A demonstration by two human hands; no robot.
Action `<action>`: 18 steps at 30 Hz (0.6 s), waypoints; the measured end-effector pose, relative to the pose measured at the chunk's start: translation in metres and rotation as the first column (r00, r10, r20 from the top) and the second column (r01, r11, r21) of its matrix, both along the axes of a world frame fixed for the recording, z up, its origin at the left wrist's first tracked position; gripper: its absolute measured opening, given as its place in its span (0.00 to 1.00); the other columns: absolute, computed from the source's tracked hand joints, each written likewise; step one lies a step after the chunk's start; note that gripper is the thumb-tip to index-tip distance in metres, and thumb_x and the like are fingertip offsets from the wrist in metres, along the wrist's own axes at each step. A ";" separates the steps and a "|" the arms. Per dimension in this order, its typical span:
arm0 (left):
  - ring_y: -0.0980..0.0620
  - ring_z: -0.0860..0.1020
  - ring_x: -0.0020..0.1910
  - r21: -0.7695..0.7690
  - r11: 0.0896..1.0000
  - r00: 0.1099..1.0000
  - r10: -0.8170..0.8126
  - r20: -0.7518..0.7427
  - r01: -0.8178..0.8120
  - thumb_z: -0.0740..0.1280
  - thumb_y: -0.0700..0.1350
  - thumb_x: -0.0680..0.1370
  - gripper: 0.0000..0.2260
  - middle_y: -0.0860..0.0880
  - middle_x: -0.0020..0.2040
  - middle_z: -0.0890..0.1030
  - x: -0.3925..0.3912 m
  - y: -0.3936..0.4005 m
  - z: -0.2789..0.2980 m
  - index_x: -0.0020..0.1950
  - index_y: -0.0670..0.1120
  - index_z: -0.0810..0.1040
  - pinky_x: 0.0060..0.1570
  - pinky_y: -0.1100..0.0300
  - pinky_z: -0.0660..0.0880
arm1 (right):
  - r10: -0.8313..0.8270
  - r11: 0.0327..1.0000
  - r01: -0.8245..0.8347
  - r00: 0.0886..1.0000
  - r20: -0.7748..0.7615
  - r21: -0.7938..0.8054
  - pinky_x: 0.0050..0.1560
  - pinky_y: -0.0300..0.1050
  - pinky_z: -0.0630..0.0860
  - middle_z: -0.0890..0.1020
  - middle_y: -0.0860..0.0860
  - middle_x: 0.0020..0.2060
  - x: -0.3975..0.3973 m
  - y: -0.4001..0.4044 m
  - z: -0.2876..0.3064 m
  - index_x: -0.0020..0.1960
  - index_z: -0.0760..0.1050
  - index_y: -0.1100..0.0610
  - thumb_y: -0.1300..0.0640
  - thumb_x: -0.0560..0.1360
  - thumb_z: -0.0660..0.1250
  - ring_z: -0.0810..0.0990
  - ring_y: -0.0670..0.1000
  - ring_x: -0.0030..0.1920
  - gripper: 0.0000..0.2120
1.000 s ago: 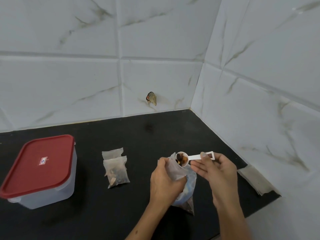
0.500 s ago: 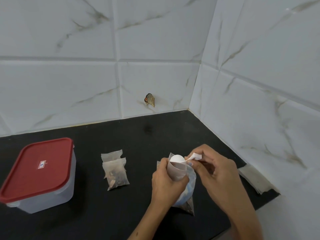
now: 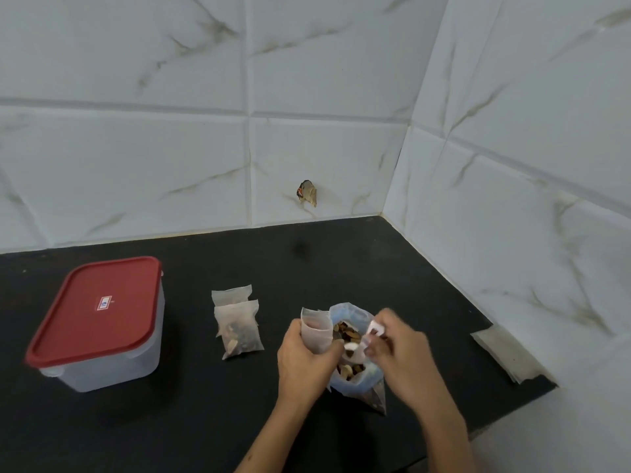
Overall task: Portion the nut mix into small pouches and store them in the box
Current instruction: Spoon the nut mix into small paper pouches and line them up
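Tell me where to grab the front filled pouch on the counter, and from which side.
Pinch the filled pouch by its flat, empty top strip, coming from above on the wall side. It lies flat on the black counter with the nuts bulging in its lower half, so the top strip looks thinnest. That strip overlaps the second pouch behind it, so pinch only the upper layer.

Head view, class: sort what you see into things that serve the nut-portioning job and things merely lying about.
Part of the job:
small pouch, gripped by the left hand
white scoop, held by the right hand
open nut mix bag
filled pouches
red-lidded box

Lying about:
flat packets by the right wall
scrap stuck on the tiles
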State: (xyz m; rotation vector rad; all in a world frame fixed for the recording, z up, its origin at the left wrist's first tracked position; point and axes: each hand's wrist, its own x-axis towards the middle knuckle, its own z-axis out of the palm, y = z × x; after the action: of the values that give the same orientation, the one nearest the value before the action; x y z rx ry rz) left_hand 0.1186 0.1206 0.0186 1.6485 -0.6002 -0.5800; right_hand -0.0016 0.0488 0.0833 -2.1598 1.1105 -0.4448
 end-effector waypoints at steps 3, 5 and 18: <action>0.55 0.80 0.43 0.029 0.999 0.995 0.047 -0.084 -0.044 0.76 0.45 0.67 0.14 0.49 0.44 0.81 0.000 -0.001 -0.009 0.48 0.50 0.75 0.37 0.63 0.75 | 0.094 0.995 -0.097 0.980 -0.178 -0.012 0.48 0.39 0.77 0.78 0.47 0.49 0.005 -0.001 -0.011 0.52 0.70 0.48 0.56 0.79 0.61 0.78 0.43 0.49 0.04; 0.54 0.80 0.45 0.047 0.998 0.984 0.060 -0.166 -0.053 0.76 0.45 0.68 0.15 0.49 0.45 0.81 -0.001 -0.003 -0.014 0.49 0.51 0.75 0.40 0.61 0.76 | 0.106 0.991 -0.124 0.957 -0.271 -0.047 0.52 0.42 0.77 0.77 0.48 0.50 0.009 -0.001 -0.012 0.55 0.70 0.50 0.55 0.80 0.60 0.78 0.46 0.50 0.05; 0.51 0.82 0.47 0.062 0.997 0.945 0.057 -0.321 -0.039 0.75 0.45 0.68 0.16 0.48 0.48 0.82 -0.004 -0.010 -0.024 0.54 0.49 0.76 0.49 0.50 0.81 | 0.090 0.992 -0.100 0.987 -0.136 -0.071 0.49 0.41 0.77 0.76 0.48 0.47 0.000 -0.005 -0.018 0.51 0.70 0.51 0.56 0.78 0.62 0.77 0.44 0.47 0.03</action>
State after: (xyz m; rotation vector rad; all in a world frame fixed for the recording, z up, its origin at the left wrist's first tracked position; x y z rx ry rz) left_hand 0.1143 0.1103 -0.0054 1.5704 -0.3045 -0.8168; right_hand -0.0019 0.0439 0.0655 -2.3280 1.0712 -0.3088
